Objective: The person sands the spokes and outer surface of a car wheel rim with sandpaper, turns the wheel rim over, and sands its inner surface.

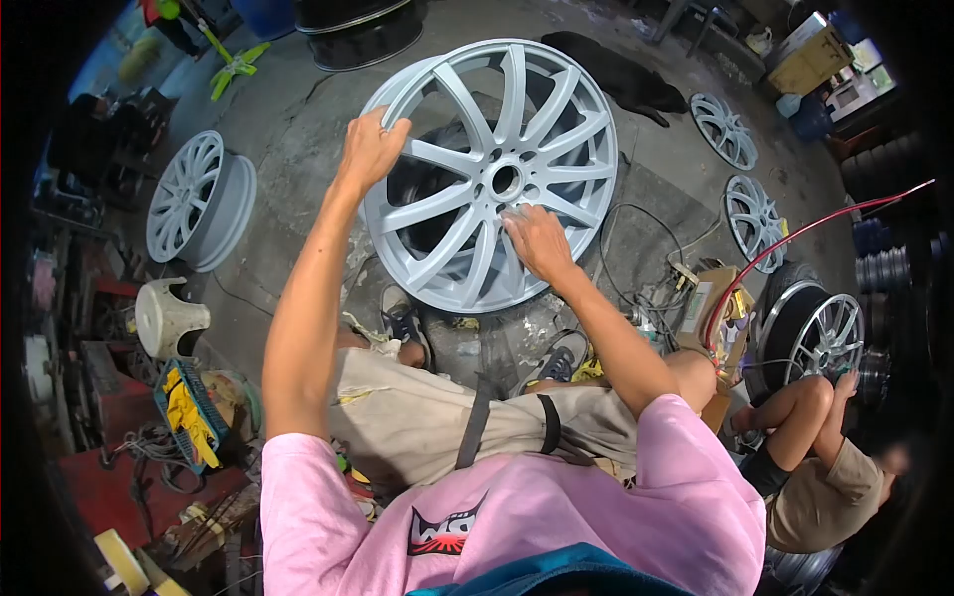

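Alloy wheel: grey, multi-spoke, just beyond the person's shoes; face turned up toward the wearer, probably so spokes and hub sit within reach.
Left hand: grasping the rim at its left edge, apparently to steady the wheel.
Right hand: fingertips on the spoke roots beside the hub; whether anything is pinched there, cannot tell.
Second wheel: similar grey, on the floor at left, well apart.
Basket: yellow gloves in it, perhaps kept handy.

A cream plastic stool stands near a blue basket.
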A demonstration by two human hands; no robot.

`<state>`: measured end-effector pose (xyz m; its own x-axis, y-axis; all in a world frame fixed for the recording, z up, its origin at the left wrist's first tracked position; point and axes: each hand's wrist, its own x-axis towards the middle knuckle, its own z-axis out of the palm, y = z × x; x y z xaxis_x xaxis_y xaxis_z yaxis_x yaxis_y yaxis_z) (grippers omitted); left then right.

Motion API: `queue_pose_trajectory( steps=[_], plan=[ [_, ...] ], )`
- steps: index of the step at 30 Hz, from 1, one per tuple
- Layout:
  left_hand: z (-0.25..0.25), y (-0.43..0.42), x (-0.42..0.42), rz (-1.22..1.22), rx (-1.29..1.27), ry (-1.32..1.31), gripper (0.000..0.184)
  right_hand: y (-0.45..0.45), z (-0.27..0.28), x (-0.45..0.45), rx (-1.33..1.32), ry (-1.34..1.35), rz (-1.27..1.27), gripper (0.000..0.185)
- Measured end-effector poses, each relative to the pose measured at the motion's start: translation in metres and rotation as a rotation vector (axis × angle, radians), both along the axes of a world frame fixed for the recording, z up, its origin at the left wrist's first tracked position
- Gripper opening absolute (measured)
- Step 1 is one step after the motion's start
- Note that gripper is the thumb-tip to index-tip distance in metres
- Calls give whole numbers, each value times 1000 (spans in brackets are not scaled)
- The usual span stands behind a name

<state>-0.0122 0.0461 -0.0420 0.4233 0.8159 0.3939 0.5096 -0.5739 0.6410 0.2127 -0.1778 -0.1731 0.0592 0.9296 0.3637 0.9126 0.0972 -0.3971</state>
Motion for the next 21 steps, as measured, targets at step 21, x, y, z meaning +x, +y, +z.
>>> queue_pose_trajectory(
  steps=[21],
  plan=[
    [11, -11, 1, 6, -44, 28, 35, 44, 8, -56, 39, 432, -175, 36]
  ],
)
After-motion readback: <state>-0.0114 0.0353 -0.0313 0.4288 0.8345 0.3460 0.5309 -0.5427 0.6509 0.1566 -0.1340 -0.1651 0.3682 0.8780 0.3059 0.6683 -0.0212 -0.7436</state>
